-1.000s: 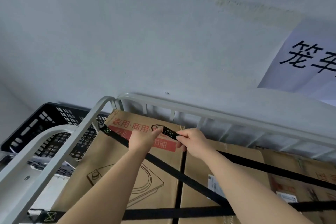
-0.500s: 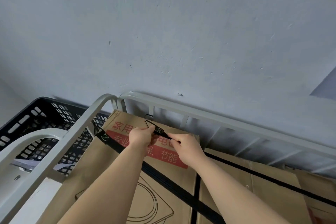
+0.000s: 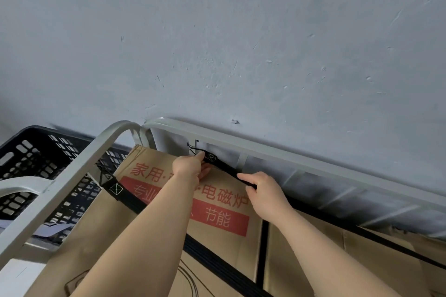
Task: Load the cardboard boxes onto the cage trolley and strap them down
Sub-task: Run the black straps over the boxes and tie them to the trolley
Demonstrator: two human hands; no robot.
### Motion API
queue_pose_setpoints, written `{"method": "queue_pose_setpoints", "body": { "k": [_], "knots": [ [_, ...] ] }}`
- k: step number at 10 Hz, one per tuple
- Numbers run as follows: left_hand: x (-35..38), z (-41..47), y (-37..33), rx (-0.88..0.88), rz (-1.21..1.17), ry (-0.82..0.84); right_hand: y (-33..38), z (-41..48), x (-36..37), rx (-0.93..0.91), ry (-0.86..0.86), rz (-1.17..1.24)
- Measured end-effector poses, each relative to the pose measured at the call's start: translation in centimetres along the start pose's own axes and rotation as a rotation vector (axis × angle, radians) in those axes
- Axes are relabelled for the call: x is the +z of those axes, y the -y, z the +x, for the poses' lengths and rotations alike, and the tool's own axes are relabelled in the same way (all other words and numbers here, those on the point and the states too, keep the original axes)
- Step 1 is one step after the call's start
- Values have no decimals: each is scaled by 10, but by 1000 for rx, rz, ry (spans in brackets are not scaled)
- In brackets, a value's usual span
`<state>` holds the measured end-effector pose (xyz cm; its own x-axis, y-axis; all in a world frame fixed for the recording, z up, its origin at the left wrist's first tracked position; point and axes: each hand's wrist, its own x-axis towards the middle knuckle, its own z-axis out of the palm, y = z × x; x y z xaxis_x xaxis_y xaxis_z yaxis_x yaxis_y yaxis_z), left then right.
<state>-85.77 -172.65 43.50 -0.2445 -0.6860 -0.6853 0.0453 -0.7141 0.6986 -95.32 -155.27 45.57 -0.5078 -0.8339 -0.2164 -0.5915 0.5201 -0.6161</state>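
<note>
Cardboard boxes (image 3: 231,243) with red print fill the grey cage trolley (image 3: 265,149). A black strap (image 3: 226,169) runs from the right up to a wire hook (image 3: 193,146) at the trolley's back bars. My left hand (image 3: 190,167) pinches the strap's stitched end right by the hook. My right hand (image 3: 263,190) grips the same strap a little lower to the right. Another black strap (image 3: 125,196) crosses the boxes diagonally from the trolley's left rail, passing under my left forearm.
A grey wall (image 3: 241,43) stands right behind the trolley. A black perforated plastic crate (image 3: 36,159) sits to the left beyond the side rail (image 3: 72,176). More boxes (image 3: 362,260) lie to the right under the strap.
Both hands moved the strap end up and back from over the box top to the trolley's rear bars, where the hook now sits. The view tilted down; the wall sign left the frame.
</note>
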Motion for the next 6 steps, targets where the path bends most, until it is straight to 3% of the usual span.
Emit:
{"method": "queue_pose_setpoints", "body": {
  "k": [1,2,4,6],
  "knots": [
    [5,-8,3,-1,-45,16,-9,-10,-11,-1,-9,-22],
    [2,-24,1,-27,115,69,-15,-22,-20,12,-29,-141],
    [7,-96,10,155,811,181,-31,-59,-54,263,139,-411],
    [20,-185,26,547,1400,275,-35,-124,-117,307,73,-329]
  ]
}}
